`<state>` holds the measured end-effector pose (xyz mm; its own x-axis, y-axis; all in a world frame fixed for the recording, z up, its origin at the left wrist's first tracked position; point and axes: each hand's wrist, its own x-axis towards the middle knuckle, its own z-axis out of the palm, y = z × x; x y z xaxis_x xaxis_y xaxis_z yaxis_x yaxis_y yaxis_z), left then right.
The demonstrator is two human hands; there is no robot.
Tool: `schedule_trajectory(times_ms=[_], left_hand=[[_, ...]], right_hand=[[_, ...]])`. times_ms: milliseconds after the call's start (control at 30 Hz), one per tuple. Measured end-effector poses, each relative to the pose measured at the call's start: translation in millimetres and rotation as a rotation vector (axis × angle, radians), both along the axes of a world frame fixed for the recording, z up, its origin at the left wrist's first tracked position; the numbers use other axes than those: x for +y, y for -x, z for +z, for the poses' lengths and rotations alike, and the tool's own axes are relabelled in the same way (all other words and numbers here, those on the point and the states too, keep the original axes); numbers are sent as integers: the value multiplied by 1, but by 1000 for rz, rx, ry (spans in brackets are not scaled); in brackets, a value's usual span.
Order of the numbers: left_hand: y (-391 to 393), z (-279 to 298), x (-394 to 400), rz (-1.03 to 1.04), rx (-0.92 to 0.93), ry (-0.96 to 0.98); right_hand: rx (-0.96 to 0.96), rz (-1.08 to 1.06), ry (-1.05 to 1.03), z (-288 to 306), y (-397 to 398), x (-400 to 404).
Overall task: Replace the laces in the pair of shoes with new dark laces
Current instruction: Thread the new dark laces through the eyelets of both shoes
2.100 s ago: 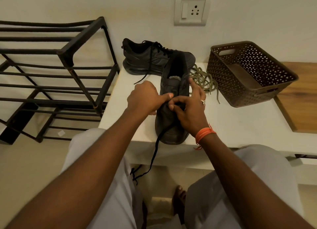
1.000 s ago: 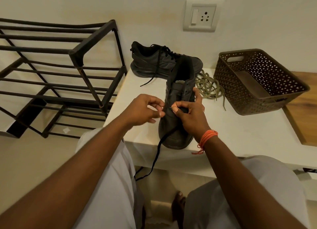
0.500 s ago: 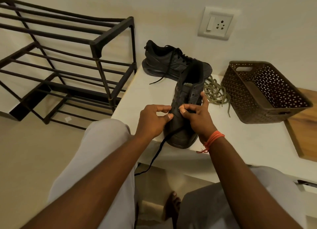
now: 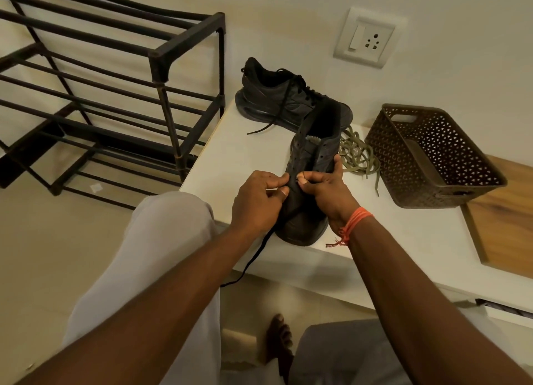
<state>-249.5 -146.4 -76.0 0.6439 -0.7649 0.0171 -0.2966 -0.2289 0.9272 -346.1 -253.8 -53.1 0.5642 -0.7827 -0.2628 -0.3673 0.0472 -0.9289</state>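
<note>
At the white table's front edge, a left hand pinched a dark lace trailing off it, while the right hand gripped the near shoe; the laced second shoe sat at the back-left corner, old olive laces beside a brown basket.

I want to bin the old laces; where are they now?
The old laces lie heaped on the white table, right of the near shoe and just left of the brown basket.
</note>
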Motion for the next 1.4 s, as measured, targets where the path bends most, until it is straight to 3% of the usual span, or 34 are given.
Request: schedule_trajectory(times_ms=[300,567,767,900,1067,1400], left_hand=[[0,-2,-2,57,70,28],[0,13,-7,257,-65,36],[1,12,-10,129,-274,27],[-2,5,-13,105,-226,29],[-4,-1,-13,116,-151,58],[-4,1,-6,191,-65,160]], right_hand=[[-75,-60,-73,0,-1,3],[-100,-25,129,0,5,22],[-114,-25,185,-8,17,27],[-81,-195,276,-10,11,35],[64,-220,349,-7,8,44],[-25,-216,88,-23,-2,34]])
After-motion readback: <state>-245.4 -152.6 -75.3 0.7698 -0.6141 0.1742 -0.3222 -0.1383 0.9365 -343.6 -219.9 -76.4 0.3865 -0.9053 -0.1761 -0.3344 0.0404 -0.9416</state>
